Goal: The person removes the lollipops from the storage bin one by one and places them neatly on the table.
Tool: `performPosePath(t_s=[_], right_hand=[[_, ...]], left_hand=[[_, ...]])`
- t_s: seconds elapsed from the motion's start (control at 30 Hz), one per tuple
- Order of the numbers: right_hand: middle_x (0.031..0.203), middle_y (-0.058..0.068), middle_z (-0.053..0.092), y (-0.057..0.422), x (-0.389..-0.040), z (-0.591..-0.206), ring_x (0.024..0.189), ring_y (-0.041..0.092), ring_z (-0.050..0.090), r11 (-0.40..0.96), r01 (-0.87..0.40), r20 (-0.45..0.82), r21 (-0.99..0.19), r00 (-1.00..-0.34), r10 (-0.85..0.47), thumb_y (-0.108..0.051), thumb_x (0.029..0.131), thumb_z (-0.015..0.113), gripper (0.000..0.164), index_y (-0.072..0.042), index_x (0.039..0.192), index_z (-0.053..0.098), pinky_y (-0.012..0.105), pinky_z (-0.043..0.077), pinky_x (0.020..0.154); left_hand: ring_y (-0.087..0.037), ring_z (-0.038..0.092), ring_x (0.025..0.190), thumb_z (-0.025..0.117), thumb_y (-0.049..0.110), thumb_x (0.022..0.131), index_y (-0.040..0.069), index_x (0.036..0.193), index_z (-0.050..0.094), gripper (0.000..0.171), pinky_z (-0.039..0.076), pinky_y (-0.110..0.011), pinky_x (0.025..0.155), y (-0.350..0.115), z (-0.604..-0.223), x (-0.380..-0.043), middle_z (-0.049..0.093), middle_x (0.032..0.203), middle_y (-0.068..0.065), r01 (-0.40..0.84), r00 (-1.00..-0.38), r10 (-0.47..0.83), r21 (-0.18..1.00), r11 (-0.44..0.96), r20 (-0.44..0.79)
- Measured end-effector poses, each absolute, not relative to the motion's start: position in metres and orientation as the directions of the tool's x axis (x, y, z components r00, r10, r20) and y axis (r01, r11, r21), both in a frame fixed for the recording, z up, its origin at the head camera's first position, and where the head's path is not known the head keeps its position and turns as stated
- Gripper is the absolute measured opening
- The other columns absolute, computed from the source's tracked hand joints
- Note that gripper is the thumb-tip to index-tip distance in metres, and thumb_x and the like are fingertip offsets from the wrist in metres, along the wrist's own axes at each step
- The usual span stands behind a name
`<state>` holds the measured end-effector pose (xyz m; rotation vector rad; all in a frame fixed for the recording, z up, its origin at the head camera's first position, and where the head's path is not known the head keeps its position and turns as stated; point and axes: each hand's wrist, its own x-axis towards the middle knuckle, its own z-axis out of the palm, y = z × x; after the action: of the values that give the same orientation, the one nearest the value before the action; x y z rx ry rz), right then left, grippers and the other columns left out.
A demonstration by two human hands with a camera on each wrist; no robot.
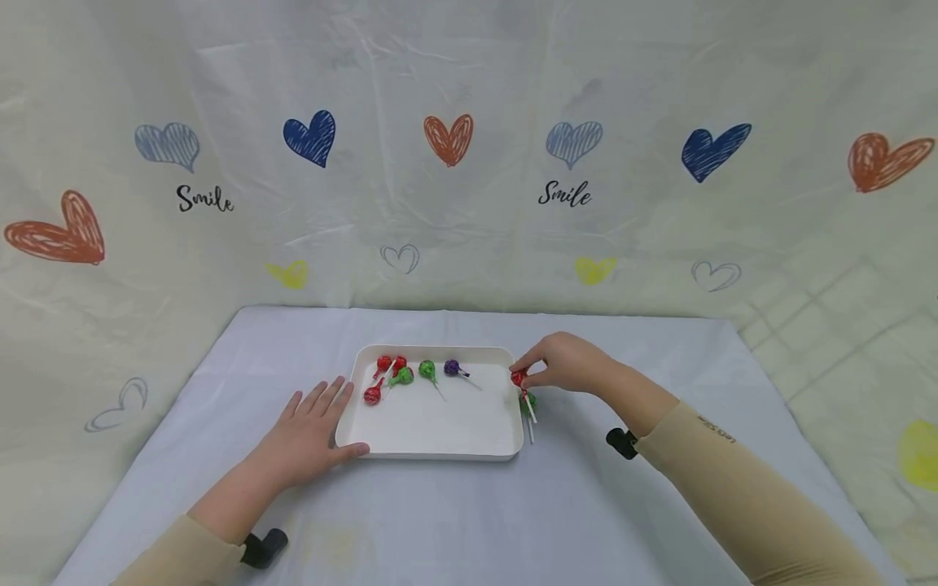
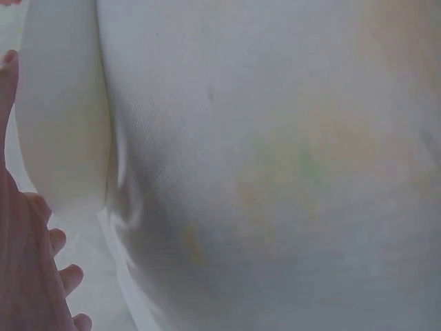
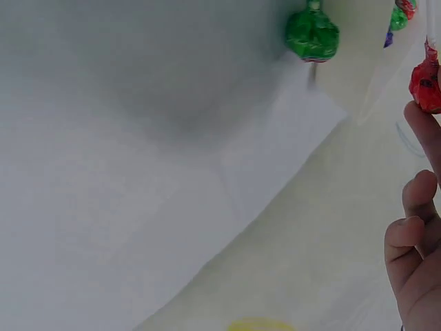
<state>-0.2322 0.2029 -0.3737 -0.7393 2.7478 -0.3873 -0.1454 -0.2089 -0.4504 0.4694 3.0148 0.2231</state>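
Note:
At the tray's right edge my right hand (image 1: 567, 364) pinches a red lollipop (image 1: 519, 379) by its wrapped head, its white stick pointing down. The right wrist view also shows that red lollipop (image 3: 425, 83) at the fingertips. Just below it, a green lollipop (image 1: 528, 401) lies beside the tray's right side. My left hand (image 1: 306, 435) rests with spread, straight fingers against the left side of the white tray (image 1: 447, 443). Inside the tray are several red lollipops (image 1: 372, 395), green lollipops (image 1: 427, 369) and a purple lollipop (image 1: 452, 368), mostly toward the back left.
A white cloth covers the table (image 1: 440, 521). Behind it hangs a pale curtain (image 1: 498, 268) printed with hearts and the word "Smile". Dark wrist cameras are strapped at both sleeves.

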Motion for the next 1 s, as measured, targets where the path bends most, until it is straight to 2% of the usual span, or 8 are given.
performPosePath(t_s=[0.13,0.23,0.33,0.43,0.67,0.83,1.0], right_hand=[[0.104,-0.014,0.072,0.227,-0.227,-0.381,0.099,0.016,0.066,0.837,-0.433,-0.184,-0.333,-0.841,-0.508,-0.028,0.086,0.079,0.03,-0.027,0.116,0.076,0.031,0.051,0.077],[0.106,-0.014,0.073,0.239,-0.223,-0.381,0.1,0.015,0.065,0.839,-0.423,-0.176,-0.342,-0.848,-0.5,-0.029,0.086,0.078,0.03,-0.025,0.116,0.076,0.031,0.05,0.078],[0.104,-0.015,0.073,0.246,-0.22,-0.381,0.095,0.01,0.064,0.842,-0.413,-0.165,-0.347,-0.857,-0.488,-0.029,0.086,0.078,0.03,-0.025,0.115,0.077,0.03,0.049,0.075],[0.103,-0.015,0.073,0.249,-0.218,-0.381,0.096,0.011,0.065,0.844,-0.399,-0.166,-0.359,-0.862,-0.479,-0.03,0.085,0.079,0.03,-0.025,0.115,0.077,0.031,0.049,0.076],[0.104,-0.012,0.073,0.248,-0.22,-0.395,0.108,0.022,0.065,0.854,-0.386,-0.21,-0.348,-0.856,-0.472,-0.027,0.086,0.078,0.029,-0.024,0.114,0.077,0.041,0.052,0.088],[0.107,-0.01,0.073,0.246,-0.223,-0.409,0.111,0.021,0.064,0.871,-0.372,-0.249,-0.32,-0.854,-0.456,-0.027,0.086,0.077,0.027,-0.025,0.113,0.077,0.046,0.05,0.096],[0.109,-0.007,0.073,0.246,-0.226,-0.419,0.111,0.021,0.064,0.868,-0.388,-0.245,-0.31,-0.85,-0.467,-0.027,0.086,0.078,0.025,-0.025,0.111,0.078,0.047,0.05,0.097]], left_hand=[[-0.044,0.018,0.147,0.062,0.071,0.082,0.005,0.157,0.023,0.107,0.009,-0.066,0.116,-0.208,-0.449,-0.144,0.021,0.162,-0.019,0.287,-0.951,0.301,0.161,0.944,-0.066],[-0.043,0.018,0.147,0.062,0.072,0.082,0.005,0.157,0.023,0.108,0.009,-0.066,0.116,-0.209,-0.449,-0.144,0.021,0.162,-0.019,0.286,-0.952,0.299,0.163,0.944,-0.062],[-0.043,0.018,0.147,0.062,0.072,0.082,0.005,0.157,0.023,0.108,0.009,-0.066,0.116,-0.209,-0.45,-0.144,0.021,0.162,-0.019,0.286,-0.952,0.299,0.166,0.944,-0.06],[-0.043,0.018,0.147,0.061,0.072,0.082,0.006,0.158,0.023,0.108,0.009,-0.065,0.116,-0.208,-0.45,-0.144,0.021,0.162,-0.018,0.286,-0.952,0.299,0.169,0.943,-0.06],[-0.042,0.017,0.148,0.06,0.073,0.082,0.007,0.158,0.022,0.108,0.008,-0.065,0.116,-0.21,-0.454,-0.145,0.019,0.163,-0.018,0.282,-0.953,0.297,0.181,0.942,-0.059],[-0.041,0.014,0.149,0.06,0.074,0.082,0.008,0.159,0.018,0.11,0.006,-0.064,0.117,-0.212,-0.457,-0.147,0.015,0.164,-0.016,0.271,-0.952,0.292,0.19,0.944,-0.088],[-0.04,0.012,0.15,0.06,0.075,0.081,0.009,0.159,0.016,0.111,0.005,-0.064,0.117,-0.212,-0.458,-0.148,0.013,0.165,-0.015,0.262,-0.952,0.287,0.196,0.945,-0.108]])
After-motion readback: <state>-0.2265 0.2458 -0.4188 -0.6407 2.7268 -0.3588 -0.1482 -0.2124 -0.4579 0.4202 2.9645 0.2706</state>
